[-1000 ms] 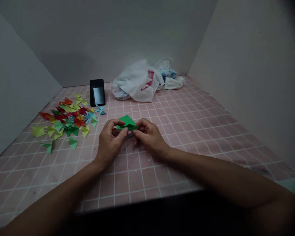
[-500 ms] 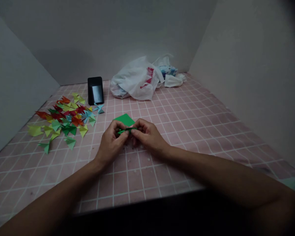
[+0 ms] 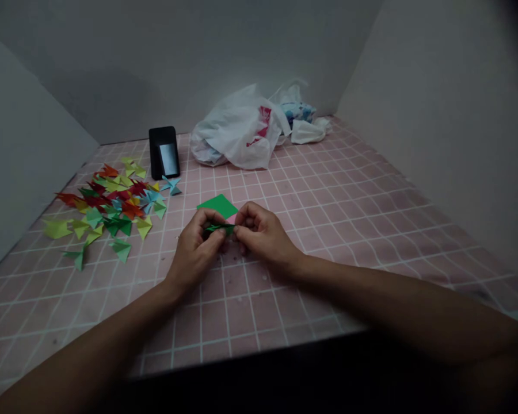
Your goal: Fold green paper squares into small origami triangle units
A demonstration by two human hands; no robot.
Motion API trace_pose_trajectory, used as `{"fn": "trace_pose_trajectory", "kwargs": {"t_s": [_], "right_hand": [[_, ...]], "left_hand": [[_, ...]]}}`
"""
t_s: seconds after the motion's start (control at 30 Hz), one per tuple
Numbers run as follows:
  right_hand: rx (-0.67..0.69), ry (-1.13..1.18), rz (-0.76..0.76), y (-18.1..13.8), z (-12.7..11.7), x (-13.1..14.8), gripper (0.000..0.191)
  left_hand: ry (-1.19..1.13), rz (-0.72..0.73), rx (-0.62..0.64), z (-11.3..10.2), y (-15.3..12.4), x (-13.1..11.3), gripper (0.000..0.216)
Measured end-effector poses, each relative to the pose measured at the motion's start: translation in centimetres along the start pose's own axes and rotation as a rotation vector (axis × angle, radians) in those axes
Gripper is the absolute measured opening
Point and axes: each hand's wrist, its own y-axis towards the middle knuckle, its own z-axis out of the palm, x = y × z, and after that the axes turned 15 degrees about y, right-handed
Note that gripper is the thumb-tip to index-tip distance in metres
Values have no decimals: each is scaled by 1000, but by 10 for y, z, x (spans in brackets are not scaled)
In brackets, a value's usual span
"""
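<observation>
Between my two hands is a small folded piece of dark green paper [image 3: 221, 227]. My left hand [image 3: 198, 240] pinches its left part between thumb and fingers. Thumb and forefinger of my right hand [image 3: 261, 234] are closed on its right end. Just behind the hands, a flat green paper square [image 3: 218, 205] lies on the table, with a bit of pink paper [image 3: 232, 219] showing at its near corner. To the left lies a loose heap of folded paper pieces [image 3: 117, 225] in red, orange, yellow, green and blue.
A black phone [image 3: 164, 154] stands upright behind the heap. Farther back are a white plastic bag [image 3: 237, 129] with red print and a blue-patterned packet [image 3: 297, 112]. Pale walls close in the pink checked tablecloth [image 3: 336, 201]; its near edge runs below my forearms.
My fingers have shifted slightly on the folded green paper, and the right hand sits a little farther right. The view has tilted a bit, moving the background things slightly upward.
</observation>
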Motion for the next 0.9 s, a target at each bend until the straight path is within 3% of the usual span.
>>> {"fn": "trace_pose_trajectory", "kwargs": {"t_s": [0.27, 0.67, 0.9], "right_hand": [[52, 79, 14, 0, -2, -1, 15], [66, 29, -34, 1, -4, 2, 9], [109, 12, -41, 2, -4, 4, 17]], "left_hand": [[138, 22, -80, -4, 3, -2, 14], [0, -6, -58, -5, 4, -1, 11], [18, -41, -80, -3, 2, -2, 16]]}}
